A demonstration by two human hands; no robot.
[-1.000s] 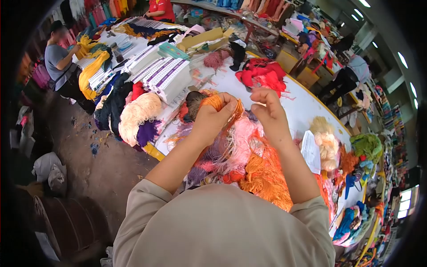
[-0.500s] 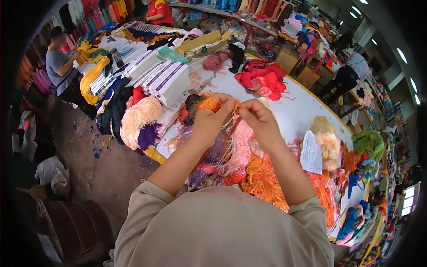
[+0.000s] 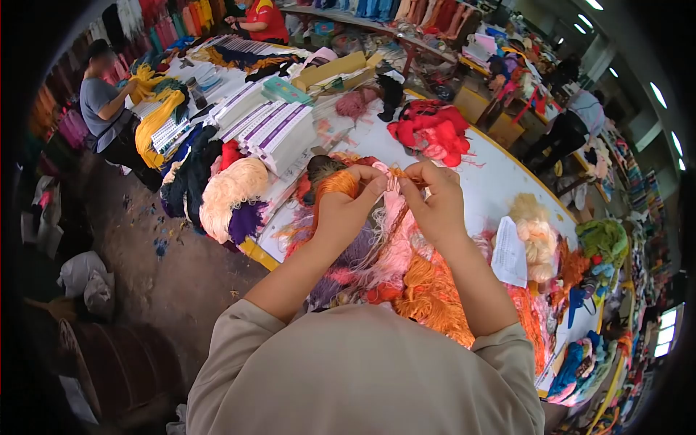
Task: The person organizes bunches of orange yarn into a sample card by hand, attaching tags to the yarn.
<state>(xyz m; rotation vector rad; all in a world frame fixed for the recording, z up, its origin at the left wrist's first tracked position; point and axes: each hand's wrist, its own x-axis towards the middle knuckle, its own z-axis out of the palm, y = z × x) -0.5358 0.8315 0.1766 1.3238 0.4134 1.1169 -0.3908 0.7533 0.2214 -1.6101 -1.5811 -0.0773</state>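
Observation:
My left hand (image 3: 348,206) is closed on a skein of orange thread (image 3: 336,186), part of which bulges out to the left of the fingers. Close beside it my right hand (image 3: 437,206) pinches orange strands (image 3: 396,172) between thumb and fingers. Some thin loose threads hang below the two hands. Underneath lies a heap of skeins: pale pink thread (image 3: 395,255), purple thread (image 3: 357,251) and bright orange thread (image 3: 433,293). A dark brown bundle (image 3: 323,168) lies just behind my left hand.
Stacks of white cards with purple stripes (image 3: 279,134) stand at left on the white table (image 3: 500,190). Red skeins (image 3: 433,133) lie beyond my hands. A paper sheet (image 3: 510,252) rests at right. A person in grey (image 3: 101,101) handles yellow yarn (image 3: 159,116). A drum (image 3: 119,370) lies on the floor.
My hands have drawn slightly apart, the right one shifting a little to the right and turning. The orange strands between them now show more. The whole view has shifted slightly.

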